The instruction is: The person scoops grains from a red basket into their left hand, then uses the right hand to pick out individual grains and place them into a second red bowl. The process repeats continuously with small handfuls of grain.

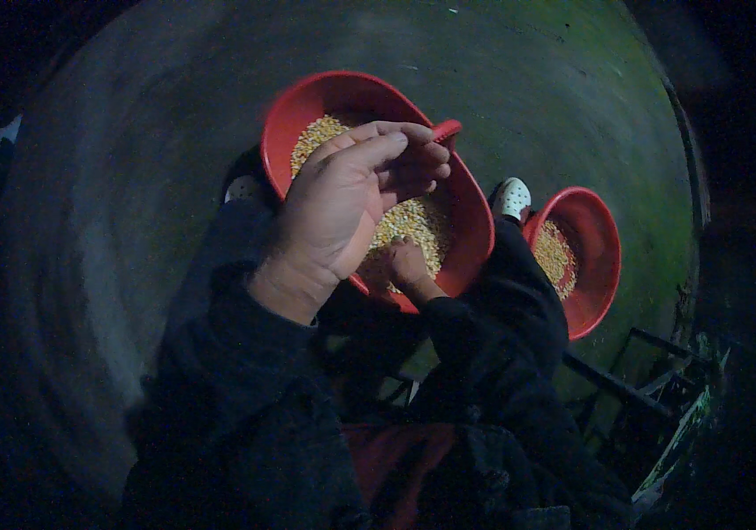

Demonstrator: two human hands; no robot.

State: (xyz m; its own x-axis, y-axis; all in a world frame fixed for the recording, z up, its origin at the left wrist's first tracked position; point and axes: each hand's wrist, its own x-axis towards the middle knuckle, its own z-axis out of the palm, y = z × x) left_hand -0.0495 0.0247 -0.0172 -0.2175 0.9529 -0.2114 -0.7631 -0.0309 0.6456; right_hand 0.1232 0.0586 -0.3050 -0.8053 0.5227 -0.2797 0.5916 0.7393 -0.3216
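Observation:
A large red plastic tub (474,212) sits tilted between my knees, holding loose yellow and white corn kernels (411,222). Raised over its middle is my left hand (344,192), fingers half curled and slightly apart, thumb along the forefinger; I see nothing in it. This hand hides part of the kernels and of the rim. My right hand (409,264) is down inside the tub at the near side, its fingers bent into the kernels. Whether it grips any is hidden. A red handle (447,130) sticks out at the tub's far right rim.
A second, smaller-looking red tub (600,252) with corn kernels (555,258) stands to the right of my leg. My pale perforated clog (513,199) rests on the dim concrete floor (172,119). A dark metal frame (623,384) lies at the lower right.

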